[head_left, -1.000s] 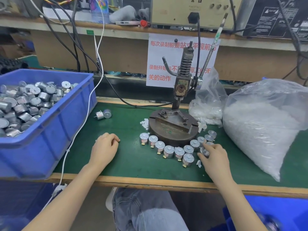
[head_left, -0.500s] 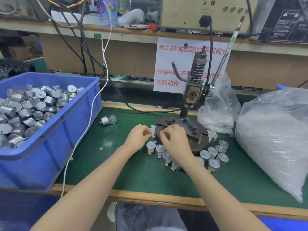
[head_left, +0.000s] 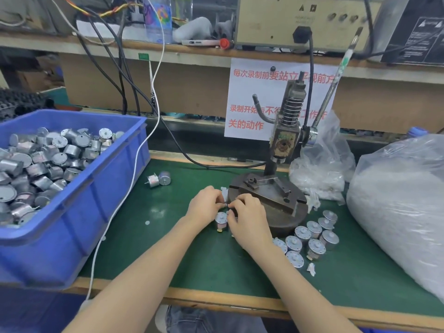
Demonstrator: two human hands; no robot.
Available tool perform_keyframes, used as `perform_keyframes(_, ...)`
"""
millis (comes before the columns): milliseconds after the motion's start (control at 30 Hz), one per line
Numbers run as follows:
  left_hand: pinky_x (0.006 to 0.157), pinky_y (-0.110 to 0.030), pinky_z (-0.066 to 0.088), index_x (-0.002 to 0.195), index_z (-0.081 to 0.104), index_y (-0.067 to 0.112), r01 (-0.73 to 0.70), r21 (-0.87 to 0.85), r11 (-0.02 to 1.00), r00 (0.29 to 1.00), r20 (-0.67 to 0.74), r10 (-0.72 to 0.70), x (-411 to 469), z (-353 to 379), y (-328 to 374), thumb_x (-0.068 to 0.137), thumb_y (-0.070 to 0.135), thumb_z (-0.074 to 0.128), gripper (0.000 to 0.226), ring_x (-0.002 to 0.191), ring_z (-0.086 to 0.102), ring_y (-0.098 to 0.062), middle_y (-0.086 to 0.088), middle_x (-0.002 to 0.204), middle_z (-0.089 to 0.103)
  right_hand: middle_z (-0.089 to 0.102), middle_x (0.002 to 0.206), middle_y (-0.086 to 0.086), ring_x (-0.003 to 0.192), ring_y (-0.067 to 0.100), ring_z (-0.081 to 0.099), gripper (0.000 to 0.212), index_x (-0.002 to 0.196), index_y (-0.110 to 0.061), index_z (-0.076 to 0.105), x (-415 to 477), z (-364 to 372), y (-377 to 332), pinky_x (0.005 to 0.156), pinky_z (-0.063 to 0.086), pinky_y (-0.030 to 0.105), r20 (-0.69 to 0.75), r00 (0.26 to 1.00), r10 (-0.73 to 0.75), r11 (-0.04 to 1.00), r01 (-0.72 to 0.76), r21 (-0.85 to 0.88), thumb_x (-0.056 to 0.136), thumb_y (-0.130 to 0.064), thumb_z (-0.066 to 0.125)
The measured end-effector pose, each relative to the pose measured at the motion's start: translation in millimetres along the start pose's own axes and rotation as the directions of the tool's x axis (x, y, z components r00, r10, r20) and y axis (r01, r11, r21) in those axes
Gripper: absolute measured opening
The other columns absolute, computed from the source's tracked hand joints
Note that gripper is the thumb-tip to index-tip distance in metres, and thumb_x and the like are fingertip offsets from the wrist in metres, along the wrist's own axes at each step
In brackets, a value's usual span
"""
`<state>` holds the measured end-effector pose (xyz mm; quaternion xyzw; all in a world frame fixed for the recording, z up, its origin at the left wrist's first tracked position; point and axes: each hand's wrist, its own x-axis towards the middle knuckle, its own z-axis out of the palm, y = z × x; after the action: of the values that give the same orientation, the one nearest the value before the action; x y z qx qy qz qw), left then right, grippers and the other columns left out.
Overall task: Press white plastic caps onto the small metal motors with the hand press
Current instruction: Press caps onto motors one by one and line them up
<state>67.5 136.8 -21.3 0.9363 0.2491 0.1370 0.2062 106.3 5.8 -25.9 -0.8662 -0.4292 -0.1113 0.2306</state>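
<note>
My left hand (head_left: 206,203) and my right hand (head_left: 248,218) meet fingertip to fingertip on the green mat, just left of the hand press base (head_left: 278,212). The left hand pinches a small white cap from the loose pile of white caps (head_left: 224,191). The right hand's fingers curl round a small metal motor that the hand mostly hides. One motor (head_left: 221,220) stands on the mat right below the fingertips. A curved row of motors (head_left: 312,236) lies along the base's front right. The press head (head_left: 282,140) is raised, and its lever (head_left: 334,87) points up to the right.
A blue bin (head_left: 79,212) full of motors fills the left side. Two loose motors (head_left: 159,179) lie beside it. Two clear bags of white caps (head_left: 396,200) sit to the right. A white cable (head_left: 125,195) trails over the mat's left part.
Both hands came together from apart: the left moved right, the right moved left from the row's right end to the cap pile. The view shifted slightly.
</note>
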Motion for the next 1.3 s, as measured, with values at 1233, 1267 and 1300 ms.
perform_keyframes(1233,0.078,-0.025,0.038,0.079,0.068,0.008,0.006,-0.313,0.95,0.944,-0.311,-0.109,-87.9,-27.3,-92.9,0.081,0.015,0.069,0.007,0.086,0.044,-0.016,0.004,0.083,0.052,0.035,0.127,0.013,0.113,0.035,0.04,0.044,0.124,-0.012,0.043,124.3,89.1,-150.6,0.096,0.037,0.043,0.325,0.941,-0.091,0.995,0.1,-0.011,0.09,-0.038,0.054)
perform_keyframes(1267,0.079,-0.025,0.039,0.079,0.068,0.008,0.005,-0.315,0.949,0.944,-0.31,-0.108,-88.8,-27.7,-92.1,0.081,0.015,0.069,0.007,0.086,0.044,-0.016,0.003,0.084,0.052,0.036,0.125,0.014,0.111,0.036,0.042,0.04,0.121,-0.009,0.043,124.4,89.0,-150.2,0.092,0.04,0.043,0.324,0.942,-0.093,0.996,0.092,0.02,0.091,-0.033,0.053)
perform_keyframes(1300,0.079,-0.024,0.038,0.08,0.068,0.009,0.002,-0.314,0.949,0.945,-0.309,-0.104,-89.7,-28.1,-91.5,0.081,0.015,0.069,0.007,0.086,0.044,-0.016,0.004,0.084,0.051,0.037,0.122,0.015,0.108,0.037,0.044,0.036,0.119,-0.007,0.042,124.3,88.7,-149.3,0.087,0.042,0.042,0.327,0.94,-0.095,0.995,0.08,0.06,0.091,-0.03,0.051)
